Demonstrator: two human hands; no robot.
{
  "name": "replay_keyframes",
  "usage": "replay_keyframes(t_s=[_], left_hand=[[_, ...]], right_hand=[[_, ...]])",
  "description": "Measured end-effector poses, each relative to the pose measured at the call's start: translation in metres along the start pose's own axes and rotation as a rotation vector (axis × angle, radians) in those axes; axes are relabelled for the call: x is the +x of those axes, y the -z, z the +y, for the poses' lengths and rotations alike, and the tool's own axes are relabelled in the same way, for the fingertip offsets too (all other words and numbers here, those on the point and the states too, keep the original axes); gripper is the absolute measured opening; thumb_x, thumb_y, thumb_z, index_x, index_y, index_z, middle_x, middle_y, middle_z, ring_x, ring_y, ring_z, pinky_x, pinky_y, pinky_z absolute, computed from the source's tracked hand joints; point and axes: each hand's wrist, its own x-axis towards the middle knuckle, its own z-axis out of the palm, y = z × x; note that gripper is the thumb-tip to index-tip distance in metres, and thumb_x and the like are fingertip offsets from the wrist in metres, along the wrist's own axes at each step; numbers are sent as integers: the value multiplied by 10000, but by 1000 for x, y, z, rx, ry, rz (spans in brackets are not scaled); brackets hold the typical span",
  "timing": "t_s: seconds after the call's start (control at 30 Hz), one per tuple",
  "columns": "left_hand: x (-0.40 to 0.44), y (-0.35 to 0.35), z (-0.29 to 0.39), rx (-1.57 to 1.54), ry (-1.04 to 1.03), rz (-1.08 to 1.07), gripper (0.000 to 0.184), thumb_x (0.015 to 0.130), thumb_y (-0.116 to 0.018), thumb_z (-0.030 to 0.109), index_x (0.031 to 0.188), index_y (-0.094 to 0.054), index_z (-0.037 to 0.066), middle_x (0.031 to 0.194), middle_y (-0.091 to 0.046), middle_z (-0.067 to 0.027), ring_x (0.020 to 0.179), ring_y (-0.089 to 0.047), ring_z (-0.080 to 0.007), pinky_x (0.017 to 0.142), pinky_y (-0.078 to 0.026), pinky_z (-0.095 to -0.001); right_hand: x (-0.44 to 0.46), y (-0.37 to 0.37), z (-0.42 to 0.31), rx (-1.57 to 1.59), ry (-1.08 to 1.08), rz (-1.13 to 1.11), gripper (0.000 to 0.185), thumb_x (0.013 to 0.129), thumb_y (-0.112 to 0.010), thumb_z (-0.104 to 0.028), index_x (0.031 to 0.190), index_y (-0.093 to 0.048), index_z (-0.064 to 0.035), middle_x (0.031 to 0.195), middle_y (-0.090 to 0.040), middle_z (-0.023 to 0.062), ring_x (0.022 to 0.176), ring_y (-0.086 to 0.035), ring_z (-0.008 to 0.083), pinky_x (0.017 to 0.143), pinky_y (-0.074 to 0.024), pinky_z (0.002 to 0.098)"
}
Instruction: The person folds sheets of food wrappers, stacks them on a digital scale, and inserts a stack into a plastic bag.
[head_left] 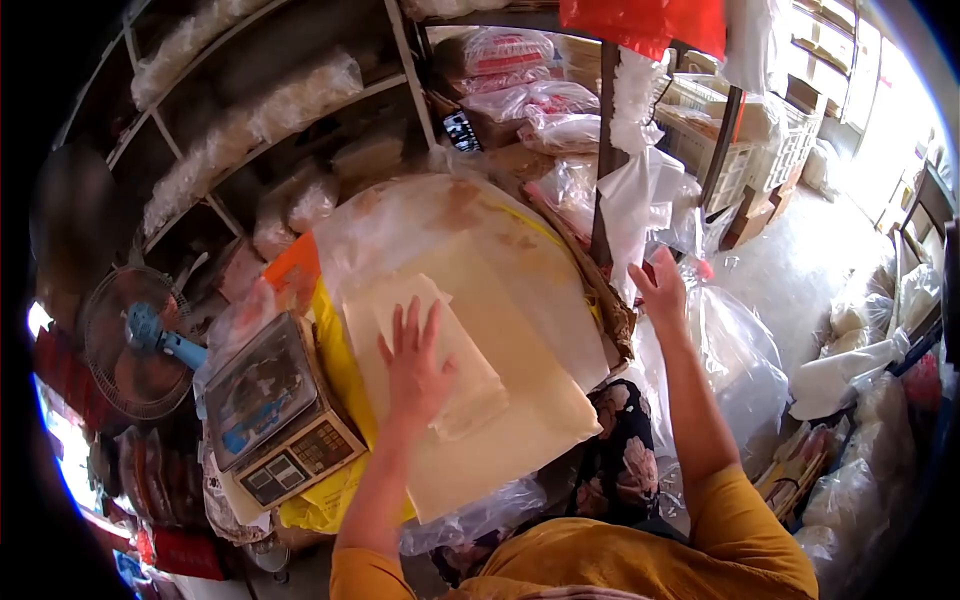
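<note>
My left hand (418, 368) lies with its fingers spread on a folded cream sheet (470, 385), which rests on a larger cream sheet (545, 400). Both are on a table covered in pale plastic (370, 215). Off the table's right side, my right hand (661, 290) is raised beside a hanging white plastic bag (632, 205). Its thumb and fingers are apart, and nothing shows between them.
A scale (262, 390) stands left of the sheets, over yellow plastic (340, 495). Farther left is a fan (140, 340). Bag-filled shelves (265, 155) line the back. Clear bags (735, 350) sit right of the table, near a dark post (606, 150).
</note>
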Motion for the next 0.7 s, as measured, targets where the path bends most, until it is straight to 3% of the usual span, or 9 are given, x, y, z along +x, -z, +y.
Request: replay_keyframes(t_s=[0.17,0.3,0.4,0.43,0.47,0.5,0.6,0.63,0.7], left_hand=[[-49,-1,30,-128,-102,170,570,813,-608,128,1345,-414,65,1414,-379,-126,1332,-319,-347,1064,-211,-569],[-73,7,49,-302,-179,304,412,814,-602,40,1220,-542,21,1270,-537,-134,1225,-467,-347,1031,-347,-450],[-91,-5,63,-621,-166,217,381,820,-612,50,1195,-558,8,1243,-554,-141,1191,-498,-345,994,-402,-399],[-96,-10,71,-711,-110,100,361,829,-608,54,1183,-561,0,1232,-556,-151,1171,-508,-354,974,-418,-394],[-100,-14,78,-800,-54,-19,342,837,-603,57,1171,-565,-8,1221,-559,-161,1151,-517,-362,954,-434,-389],[-101,-22,81,-918,34,-227,469,853,-645,107,1274,-480,-22,1271,-526,-159,1186,-501,-323,985,-411,-378],[-105,-61,89,-1336,302,-307,651,853,-679,151,1376,-340,-35,1333,-469,-148,1217,-471,-257,1000,-397,-350],[-103,-74,83,-1676,513,-422,769,854,-689,174,1424,-220,-42,1376,-403,-142,1243,-425,-202,1000,-391,-312],[-92,-61,88,-1600,500,-300,673,856,-679,116,1396,-308,-37,1242,-521,-108,1116,-504,-149,921,-428,-263]], right_hand=[[39,-8,30,178,-20,-30,208,794,-715,-206,884,-694,-20,804,-680,63,737,-631,126,711,-485,241],[23,18,11,-44,112,-3,157,854,-609,-185,872,-654,-36,794,-656,84,726,-623,174,682,-473,292],[1,30,3,-51,177,-80,149,857,-571,-178,820,-625,-43,784,-633,95,723,-619,219,687,-469,315],[-12,37,-12,-88,144,-206,147,848,-553,-166,776,-601,-47,772,-618,97,718,-614,228,674,-463,320],[-21,29,13,-106,352,-233,78,821,-558,-95,773,-602,-51,752,-613,87,697,-608,212,649,-463,314],[-43,33,-5,-9,245,-406,68,797,-555,-22,784,-614,-54,739,-610,78,673,-598,202,631,-461,306],[-129,43,-76,82,237,-564,120,784,-582,18,875,-628,-45,737,-617,93,683,-611,195,630,-473,292],[-152,49,-94,109,194,-695,97,797,-607,-2,881,-629,-45,773,-632,116,700,-625,232,643,-482,304],[-192,55,-112,103,253,-824,95,816,-645,-68,907,-638,-42,864,-655,144,783,-649,297,676,-497,333]])
